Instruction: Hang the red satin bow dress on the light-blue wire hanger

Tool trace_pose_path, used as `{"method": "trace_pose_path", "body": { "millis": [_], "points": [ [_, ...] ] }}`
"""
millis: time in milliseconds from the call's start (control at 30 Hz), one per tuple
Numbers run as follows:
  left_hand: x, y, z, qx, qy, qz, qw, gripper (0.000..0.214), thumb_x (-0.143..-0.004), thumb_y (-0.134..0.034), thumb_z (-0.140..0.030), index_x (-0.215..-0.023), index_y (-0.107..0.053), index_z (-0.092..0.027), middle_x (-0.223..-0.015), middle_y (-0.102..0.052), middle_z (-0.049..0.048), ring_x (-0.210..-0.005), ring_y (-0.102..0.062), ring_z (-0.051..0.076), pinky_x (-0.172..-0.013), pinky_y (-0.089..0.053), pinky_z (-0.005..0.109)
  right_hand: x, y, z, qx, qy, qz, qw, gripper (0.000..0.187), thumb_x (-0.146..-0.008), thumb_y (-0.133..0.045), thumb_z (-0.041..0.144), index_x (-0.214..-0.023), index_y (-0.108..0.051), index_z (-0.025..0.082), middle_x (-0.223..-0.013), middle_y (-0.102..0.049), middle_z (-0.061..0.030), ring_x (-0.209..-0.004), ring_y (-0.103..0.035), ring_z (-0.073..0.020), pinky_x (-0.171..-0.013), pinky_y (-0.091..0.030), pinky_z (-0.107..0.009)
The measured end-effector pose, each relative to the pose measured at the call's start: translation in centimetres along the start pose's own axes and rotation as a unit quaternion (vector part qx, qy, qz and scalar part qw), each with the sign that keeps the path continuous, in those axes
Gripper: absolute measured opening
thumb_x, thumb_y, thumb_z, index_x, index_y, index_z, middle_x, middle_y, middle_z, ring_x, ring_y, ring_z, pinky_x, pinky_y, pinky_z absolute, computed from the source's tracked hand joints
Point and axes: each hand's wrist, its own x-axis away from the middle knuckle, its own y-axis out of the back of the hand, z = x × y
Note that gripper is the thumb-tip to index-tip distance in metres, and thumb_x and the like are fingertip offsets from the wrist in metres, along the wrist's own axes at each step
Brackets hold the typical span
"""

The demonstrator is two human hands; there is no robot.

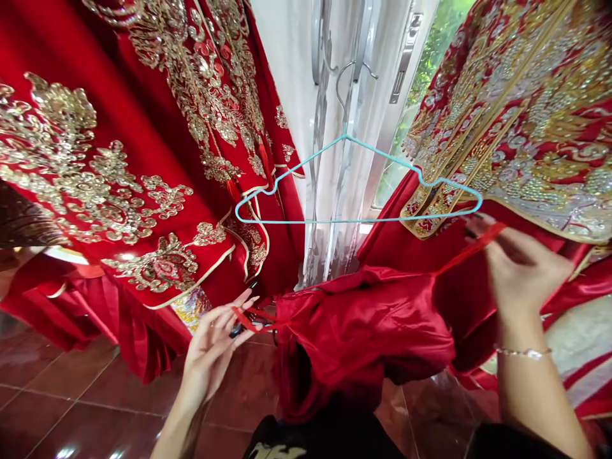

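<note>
A red satin garment (368,312) hangs between my two hands by narrow red hanging loops at its upper corners. Around the left loop (253,319) the fingers of my left hand (215,338) are hooked and closed. My right hand (521,268) grips the right loop (466,252), drawn taut up from the garment; its fingertips are near the hanger's right end, and I cannot tell if they touch it. Above the garment a light blue hanger (344,220) hangs by its metal hook from a metal fitting.
Red gowns with gold beading (119,185) hang on the left. A heavily embroidered jacket (526,127) hangs on the right, close behind my right hand. Between them are a white curtain (282,57) and a door handle (406,57). Tiled floor (100,408) lies below.
</note>
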Motion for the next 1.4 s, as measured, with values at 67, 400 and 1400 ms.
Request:
{"method": "trace_pose_path", "body": {
  "millis": [67,400,1400],
  "points": [
    [0.1,-0.6,0.5,-0.005,-0.037,0.017,0.999,0.024,-0.088,-0.067,-0.014,-0.106,-0.07,-0.029,-0.145,-0.058,0.0085,-0.132,-0.056,0.033,-0.085,-0.064,0.041,-2.2,-0.1,0.4,-0.077,-0.022,-0.029,0.996,0.033,-0.077,-0.078,0.035,-0.104,-0.078,0.016,-0.103,-0.077,-0.0093,-0.096,-0.075,-0.027,-0.091,-0.062,-0.046],
    [-2.7,-2.7,1.0,-0.096,-0.238,0.07,0.964,0.069,-0.087,-0.064,0.0,-0.142,-0.051,-0.04,-0.138,-0.063,0.005,-0.123,-0.063,0.026,-0.077,-0.065,0.024,-8.1,-2.9,0.7,-0.158,-0.052,0.18,0.97,0.035,-0.066,-0.087,0.04,-0.09,-0.079,0.016,-0.089,-0.078,-0.0076,-0.085,-0.075,-0.0208,-0.093,-0.061,-0.04],
    [-1.4,-1.5,-0.1,-0.202,-0.338,0.038,0.918,0.093,-0.084,-0.069,0.001,-0.151,-0.027,-0.048,-0.131,-0.069,0.0062,-0.12,-0.065,0.026,-0.094,-0.061,0.042,-12.1,-12.2,0.2,-0.268,-0.11,0.35,0.891,0.046,-0.05,-0.093,0.045,-0.073,-0.064,0.017,-0.081,-0.075,-0.0068,-0.082,-0.072,-0.0197,-0.088,-0.057,-0.037]
  ]
}}
